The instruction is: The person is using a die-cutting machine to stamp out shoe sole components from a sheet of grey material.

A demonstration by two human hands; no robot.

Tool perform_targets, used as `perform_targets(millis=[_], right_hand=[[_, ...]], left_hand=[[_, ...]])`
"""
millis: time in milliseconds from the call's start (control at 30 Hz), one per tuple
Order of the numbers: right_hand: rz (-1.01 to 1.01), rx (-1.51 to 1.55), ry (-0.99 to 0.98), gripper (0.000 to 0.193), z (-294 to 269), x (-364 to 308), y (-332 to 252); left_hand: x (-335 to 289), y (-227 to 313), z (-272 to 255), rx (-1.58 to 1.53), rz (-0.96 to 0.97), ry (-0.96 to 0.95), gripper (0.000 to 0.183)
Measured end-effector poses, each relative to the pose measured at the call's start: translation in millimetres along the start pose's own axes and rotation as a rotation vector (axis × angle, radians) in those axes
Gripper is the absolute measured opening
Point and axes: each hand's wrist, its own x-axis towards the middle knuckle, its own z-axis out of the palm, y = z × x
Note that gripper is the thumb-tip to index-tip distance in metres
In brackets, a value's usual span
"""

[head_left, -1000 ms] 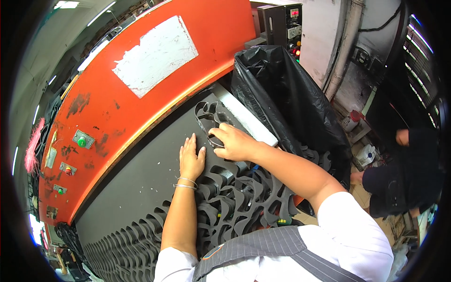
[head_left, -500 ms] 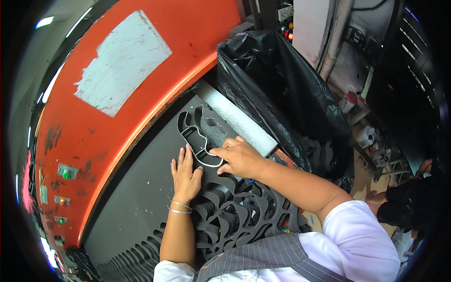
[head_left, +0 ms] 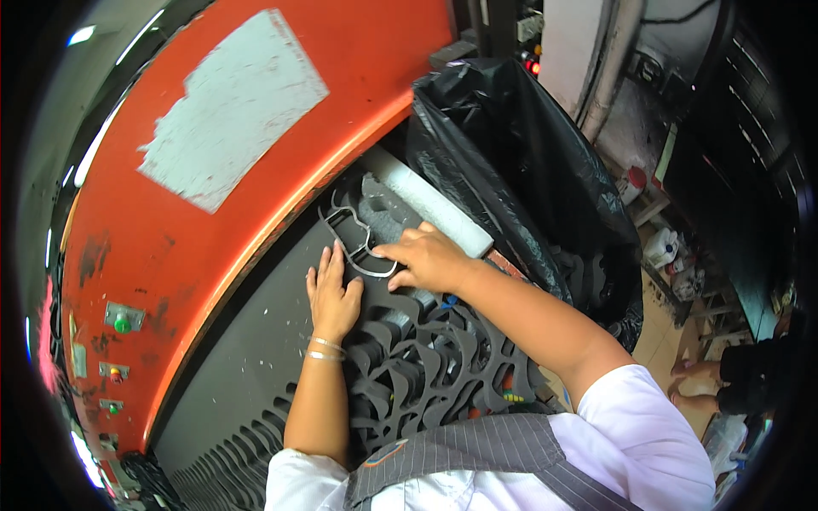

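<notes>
A metal cutting die (head_left: 361,252), a thin curved band with crossbars, rests on a dark grey foam sheet (head_left: 256,362). My right hand (head_left: 426,258) has its thumb and fingers closed on the die's near right end. Beside the die's left edge, my left hand (head_left: 335,298) lies on the sheet with fingers stretched out, the fingertips at or very near the metal. A worn light-grey patch (head_left: 382,213) shows just past the die. Close to my wrists, wavy cut foam remnants (head_left: 417,362) form a net of holes.
An orange machine body (head_left: 230,230) with green and red buttons curves along the left. A pale bar (head_left: 430,200) borders the sheet's far right side. Beyond it stands a large black plastic bag (head_left: 511,162) with foam scraps. Another person's legs (head_left: 703,387) show at the right.
The view has shifted slightly. Both hands and the die appear a little farther from me, with more of the light-grey patch showing past the die. My right hand keeps its hold.
</notes>
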Motion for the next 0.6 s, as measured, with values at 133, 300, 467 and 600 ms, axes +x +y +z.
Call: perform_targets(millis=[133,300,467,600], right_hand=[[0.046,0.011,-0.011,0.073,-24,20,-11],[0.075,0.102,0.221,0.057,-93,45,-53],[-0.072,0.244,0.247,0.041,-51,97,-133],[-0.299,0.229,0.009,0.043,38,151,-206]], left_hand=[[5,-36,-30,-0.163,0.081,0.027,0.065],[-62,-145,-127,-0.608,-0.074,0.322,0.039],[-159,-277,-222,-0.484,-0.292,1.150,0.029],[-216,-376,-280,-0.297,-0.413,1.532,0.038]])
